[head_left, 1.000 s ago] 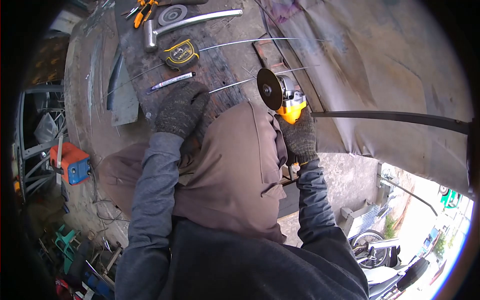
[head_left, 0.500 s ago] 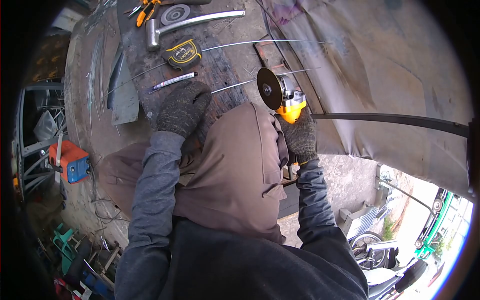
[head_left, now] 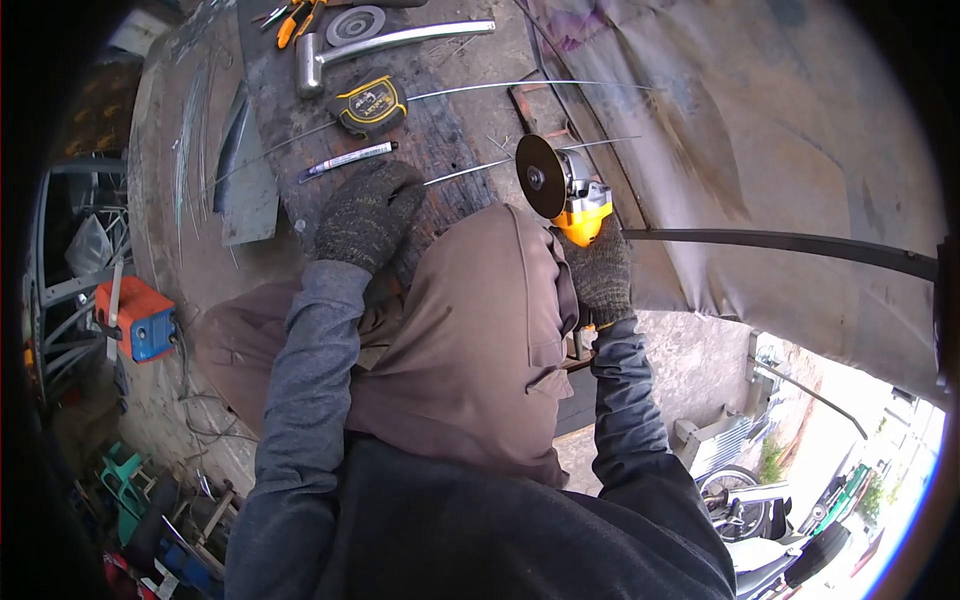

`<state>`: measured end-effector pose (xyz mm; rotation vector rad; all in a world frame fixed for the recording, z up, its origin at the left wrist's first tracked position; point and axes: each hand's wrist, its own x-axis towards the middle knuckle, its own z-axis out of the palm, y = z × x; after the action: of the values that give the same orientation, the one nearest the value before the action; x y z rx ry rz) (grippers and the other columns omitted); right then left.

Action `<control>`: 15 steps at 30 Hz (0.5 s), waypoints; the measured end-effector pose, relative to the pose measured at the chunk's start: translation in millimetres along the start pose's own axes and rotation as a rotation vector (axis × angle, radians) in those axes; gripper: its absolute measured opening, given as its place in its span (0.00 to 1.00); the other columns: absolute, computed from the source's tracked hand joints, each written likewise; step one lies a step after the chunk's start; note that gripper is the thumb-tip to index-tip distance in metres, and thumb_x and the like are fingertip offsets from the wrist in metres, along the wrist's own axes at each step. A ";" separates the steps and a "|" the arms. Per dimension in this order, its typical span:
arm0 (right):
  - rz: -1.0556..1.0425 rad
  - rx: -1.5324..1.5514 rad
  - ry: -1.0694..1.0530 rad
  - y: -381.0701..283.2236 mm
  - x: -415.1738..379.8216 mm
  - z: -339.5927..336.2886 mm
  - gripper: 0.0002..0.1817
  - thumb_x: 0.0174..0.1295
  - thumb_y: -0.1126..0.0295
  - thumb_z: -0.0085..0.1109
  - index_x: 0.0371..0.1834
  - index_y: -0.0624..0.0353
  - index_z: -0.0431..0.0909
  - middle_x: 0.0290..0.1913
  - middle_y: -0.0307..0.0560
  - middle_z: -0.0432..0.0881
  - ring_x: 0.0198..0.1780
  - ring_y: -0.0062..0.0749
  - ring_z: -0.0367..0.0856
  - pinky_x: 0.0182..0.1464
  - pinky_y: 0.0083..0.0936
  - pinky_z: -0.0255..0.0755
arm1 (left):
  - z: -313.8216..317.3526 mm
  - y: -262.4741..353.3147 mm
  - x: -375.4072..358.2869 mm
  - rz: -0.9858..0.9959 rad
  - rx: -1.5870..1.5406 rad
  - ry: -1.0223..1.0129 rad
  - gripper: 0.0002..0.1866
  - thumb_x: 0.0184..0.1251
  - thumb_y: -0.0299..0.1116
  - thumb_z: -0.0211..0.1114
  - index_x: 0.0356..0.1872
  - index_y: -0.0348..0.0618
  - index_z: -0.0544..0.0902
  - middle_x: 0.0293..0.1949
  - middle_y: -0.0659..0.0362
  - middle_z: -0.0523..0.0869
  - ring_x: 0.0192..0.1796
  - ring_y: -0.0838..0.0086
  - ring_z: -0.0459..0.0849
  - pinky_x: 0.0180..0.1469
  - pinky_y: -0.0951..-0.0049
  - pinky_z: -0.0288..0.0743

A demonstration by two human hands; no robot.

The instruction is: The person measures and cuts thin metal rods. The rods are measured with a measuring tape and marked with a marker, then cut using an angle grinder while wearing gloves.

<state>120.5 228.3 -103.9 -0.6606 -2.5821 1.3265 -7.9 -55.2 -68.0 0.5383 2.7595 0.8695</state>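
Note:
My gloved left hand [head_left: 368, 215] is closed at the near end of a thin metal rod [head_left: 468, 173], which runs right from its fingers over the dark wooden board [head_left: 445, 130]. Just above that hand lies a marker [head_left: 347, 161], and a yellow-black tape measure [head_left: 370, 103] sits farther up. In my gloved right hand [head_left: 600, 275] is a yellow angle grinder [head_left: 583, 215]. Its brown disc faces left, close to the rod; whether they touch I cannot tell.
A hammer [head_left: 400, 45], a grey disc [head_left: 355, 26] and orange-handled pliers [head_left: 298, 22] lie at the top. A dark metal bar [head_left: 790, 239] extends right. An orange-blue machine [head_left: 137, 318] stands at left, a motorcycle wheel [head_left: 735, 503] at lower right.
The view has shifted slightly. Both hands keep nearly the same pose, with the rod and grinder almost unmoved. The green vehicle at the lower right has moved down in view.

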 end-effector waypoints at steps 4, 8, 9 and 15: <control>0.008 -0.099 0.018 4.8 1.4 2.0 0.34 0.53 0.51 0.79 0.53 0.61 0.72 0.43 0.57 0.87 0.46 0.52 0.88 0.47 0.44 0.79 | 0.2 0.2 -0.1 -0.020 -0.020 0.014 0.14 0.71 0.42 0.65 0.50 0.47 0.87 0.54 0.53 0.86 0.59 0.55 0.83 0.63 0.56 0.76; -0.004 -0.093 0.014 3.3 2.0 3.6 0.35 0.53 0.51 0.78 0.54 0.61 0.72 0.44 0.58 0.86 0.47 0.53 0.87 0.48 0.45 0.79 | -0.3 -0.7 0.9 -0.008 -0.020 0.005 0.14 0.71 0.42 0.65 0.51 0.48 0.87 0.54 0.53 0.86 0.59 0.55 0.83 0.63 0.56 0.76; -0.007 -0.092 0.012 2.2 1.9 4.0 0.35 0.53 0.51 0.78 0.54 0.61 0.72 0.44 0.58 0.86 0.47 0.53 0.87 0.48 0.45 0.79 | -0.5 -0.9 0.6 0.004 -0.018 0.005 0.14 0.71 0.42 0.64 0.51 0.48 0.87 0.54 0.53 0.86 0.59 0.55 0.83 0.63 0.56 0.76; 0.005 -0.091 0.005 5.2 2.0 3.2 0.36 0.53 0.50 0.78 0.56 0.61 0.71 0.45 0.58 0.86 0.47 0.53 0.87 0.48 0.45 0.79 | 1.1 -1.4 1.6 -0.005 -0.017 0.002 0.14 0.71 0.42 0.64 0.51 0.48 0.87 0.55 0.54 0.86 0.59 0.56 0.83 0.63 0.56 0.76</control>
<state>119.2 229.5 -110.1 -0.6840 -2.6512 1.2133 -9.4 -55.1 -69.8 0.5282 2.7513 0.8924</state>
